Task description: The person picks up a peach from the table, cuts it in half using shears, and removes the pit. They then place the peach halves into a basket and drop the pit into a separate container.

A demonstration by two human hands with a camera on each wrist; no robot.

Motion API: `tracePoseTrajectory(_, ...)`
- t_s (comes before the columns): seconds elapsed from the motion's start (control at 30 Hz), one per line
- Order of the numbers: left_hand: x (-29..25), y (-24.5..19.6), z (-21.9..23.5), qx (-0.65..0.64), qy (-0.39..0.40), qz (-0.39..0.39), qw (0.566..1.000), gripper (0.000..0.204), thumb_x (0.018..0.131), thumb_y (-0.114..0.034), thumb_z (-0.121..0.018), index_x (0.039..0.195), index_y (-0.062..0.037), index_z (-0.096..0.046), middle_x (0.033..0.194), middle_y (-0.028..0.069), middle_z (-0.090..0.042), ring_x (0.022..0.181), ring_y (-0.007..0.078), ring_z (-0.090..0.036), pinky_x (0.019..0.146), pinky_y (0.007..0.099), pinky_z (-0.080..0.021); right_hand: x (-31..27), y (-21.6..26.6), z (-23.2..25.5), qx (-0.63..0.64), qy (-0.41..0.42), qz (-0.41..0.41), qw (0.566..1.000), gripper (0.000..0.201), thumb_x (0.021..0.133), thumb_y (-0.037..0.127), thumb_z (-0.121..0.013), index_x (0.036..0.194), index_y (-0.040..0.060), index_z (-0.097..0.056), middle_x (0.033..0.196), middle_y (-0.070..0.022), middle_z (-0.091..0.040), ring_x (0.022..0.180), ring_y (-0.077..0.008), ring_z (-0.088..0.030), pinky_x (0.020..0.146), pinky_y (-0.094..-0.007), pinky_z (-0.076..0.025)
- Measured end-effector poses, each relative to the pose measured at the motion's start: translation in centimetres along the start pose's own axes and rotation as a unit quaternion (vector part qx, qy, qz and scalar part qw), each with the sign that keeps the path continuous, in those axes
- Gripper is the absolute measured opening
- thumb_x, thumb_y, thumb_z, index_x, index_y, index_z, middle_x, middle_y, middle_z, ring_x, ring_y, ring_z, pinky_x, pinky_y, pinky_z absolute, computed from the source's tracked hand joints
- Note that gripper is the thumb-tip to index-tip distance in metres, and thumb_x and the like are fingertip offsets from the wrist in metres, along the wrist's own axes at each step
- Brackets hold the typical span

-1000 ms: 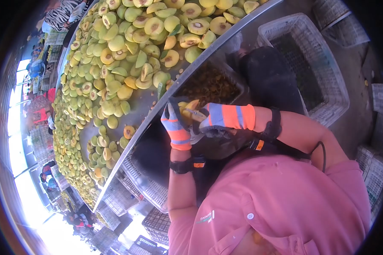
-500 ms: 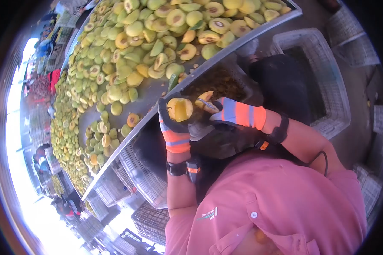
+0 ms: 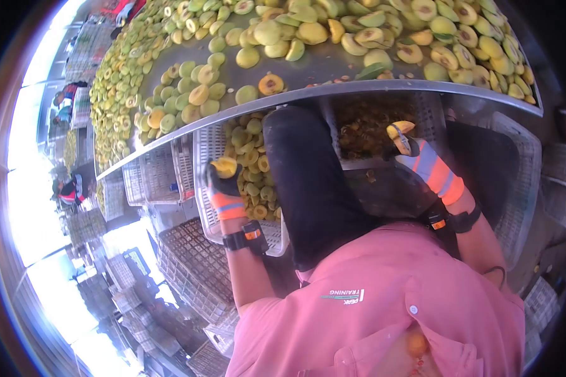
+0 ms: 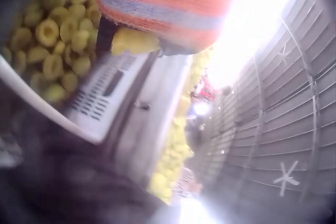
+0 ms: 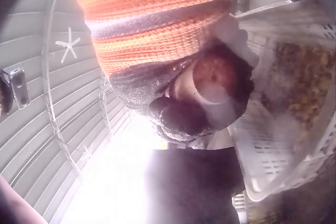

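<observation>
A yellow fruit half [image 3: 225,167] sat gripped in the gloved left hand [image 3: 223,188], just above a white crate of fruit halves [image 3: 248,168]. The gloved right hand [image 3: 421,160], well apart, clutched another fruit piece [image 3: 399,130] beside a crate of pits [image 3: 365,135]. Beyond both hands ran the metal table [image 3: 308,66].

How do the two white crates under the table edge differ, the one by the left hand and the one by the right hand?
The left crate holds pale yellow-green fruit halves; the right crate holds a darker, brownish heap of small pieces. The left hand grips a yellow fruit piece at the left crate's rim; the right hand holds a fruit piece over the right crate. Both are white slatted plastic, tucked below the metal table.
</observation>
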State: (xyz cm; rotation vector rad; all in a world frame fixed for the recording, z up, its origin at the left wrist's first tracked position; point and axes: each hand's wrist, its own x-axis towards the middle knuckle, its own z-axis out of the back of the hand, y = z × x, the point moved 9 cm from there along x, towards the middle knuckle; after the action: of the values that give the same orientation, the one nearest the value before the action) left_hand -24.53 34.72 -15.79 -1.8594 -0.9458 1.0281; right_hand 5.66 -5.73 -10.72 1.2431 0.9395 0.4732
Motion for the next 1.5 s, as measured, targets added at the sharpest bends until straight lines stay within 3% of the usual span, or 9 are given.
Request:
tracePoseTrajectory(0.17,-1.5,7.2,6.8,0.037,-0.144,0.083,0.985,0.033,0.092,-0.021,-0.062,0.122,-0.0082,-0.054,0.116,0.0084,-0.058,0.104,0.0245,-0.056,0.080,0.0423,-0.054,0.7,-0.2,-0.8,-0.148,0.027,-0.003,0.989,0.025,0.084,0.014,-0.057,0.105,0.0032,-0.065,0.091,-0.0062,-0.066,0.085,-0.0158,-0.060,0.080,-0.0287,-0.045)
tracePoseTrajectory(0.33,0.6,11.8,13.1,0.278,-0.185,-0.051,0.941,0.036,0.080,-0.004,-0.072,0.113,-0.0001,-0.058,0.101,0.0058,-0.063,0.088,0.0156,-0.058,0.079,0.0295,-0.050,1.2,-3.6,-1.0,-0.081,0.063,-0.130,0.986,0.026,0.083,0.013,-0.061,0.107,0.0041,-0.066,0.096,-0.0047,-0.066,0.087,-0.0115,-0.060,0.077,-0.0251,-0.046)
tracePoseTrajectory(0.77,-4.9,17.5,19.3,0.519,-0.001,0.133,0.844,0.060,0.072,-0.022,-0.078,0.123,0.0000,-0.056,0.121,0.0170,-0.063,0.113,0.0312,-0.059,0.093,0.0368,-0.047,1.8,-3.1,-2.9,-0.245,0.108,-0.129,0.955,0.027,0.097,0.016,-0.047,0.116,0.0067,-0.063,0.096,-0.0036,-0.066,0.082,-0.0144,-0.062,0.079,-0.0264,-0.045)
tracePoseTrajectory(1.07,-4.0,27.8,26.7,0.858,0.153,0.159,0.464,0.037,0.088,-0.019,-0.055,0.121,-0.0023,-0.059,0.126,0.0202,-0.057,0.113,0.0366,-0.058,0.092,0.0411,-0.049,1.6,-4.3,-1.9,-0.065,0.032,-0.178,0.981,0.031,0.087,0.017,-0.065,0.115,0.0033,-0.062,0.091,-0.0043,-0.064,0.070,-0.0085,-0.059,0.059,-0.0223,-0.046)
tracePoseTrajectory(1.17,-4.6,27.1,23.7,0.857,0.211,0.141,0.448,0.033,0.090,-0.018,-0.049,0.118,-0.0033,-0.062,0.127,0.0201,-0.056,0.112,0.0363,-0.058,0.090,0.0424,-0.050,1.8,-4.9,-1.2,-0.126,-0.018,-0.157,0.979,0.035,0.085,0.016,-0.067,0.116,0.0019,-0.060,0.094,-0.0046,-0.065,0.081,-0.0098,-0.060,0.069,-0.0248,-0.048)
tracePoseTrajectory(1.33,-2.3,25.0,20.6,0.826,0.308,-0.061,0.468,0.034,0.087,-0.027,-0.054,0.108,-0.0041,-0.067,0.111,0.0212,-0.065,0.101,0.0373,-0.063,0.087,0.0420,-0.050,2.1,-5.3,-0.8,-0.122,-0.025,-0.090,0.988,0.033,0.079,0.017,-0.073,0.106,-0.0005,-0.064,0.091,-0.0058,-0.067,0.085,-0.0125,-0.060,0.077,-0.0286,-0.049)
tracePoseTrajectory(1.43,1.4,13.3,10.4,0.844,0.113,-0.004,0.525,0.029,0.086,-0.026,-0.056,0.097,-0.0029,-0.070,0.091,0.0160,-0.071,0.086,0.0319,-0.069,0.078,0.0409,-0.052,2.1,-1.8,-2.6,-0.022,0.001,-0.075,0.997,0.029,0.078,0.014,-0.070,0.103,-0.0010,-0.063,0.081,-0.0037,-0.063,0.076,-0.0104,-0.056,0.071,-0.0281,-0.048)
tracePoseTrajectory(1.47,1.2,8.9,7.9,0.652,0.041,0.012,0.757,0.024,0.087,-0.022,-0.059,0.093,-0.0018,-0.069,0.083,0.0134,-0.071,0.074,0.0265,-0.068,0.066,0.0365,-0.052,2.0,-1.2,-2.7,-0.028,0.005,-0.043,0.999,0.028,0.078,0.012,-0.067,0.103,0.0000,-0.063,0.076,-0.0042,-0.062,0.072,-0.0090,-0.055,0.067,-0.0276,-0.047)
tracePoseTrajectory(1.5,1.1,6.7,4.9,0.564,0.019,0.025,0.825,0.020,0.088,-0.020,-0.059,0.091,-0.0015,-0.068,0.078,0.0099,-0.068,0.069,0.0219,-0.065,0.061,0.0326,-0.050,2.1,-1.9,-3.2,-0.081,0.071,0.003,0.994,0.029,0.078,0.012,-0.064,0.104,0.0001,-0.063,0.074,-0.0046,-0.061,0.071,-0.0087,-0.054,0.066,-0.0281,-0.047)
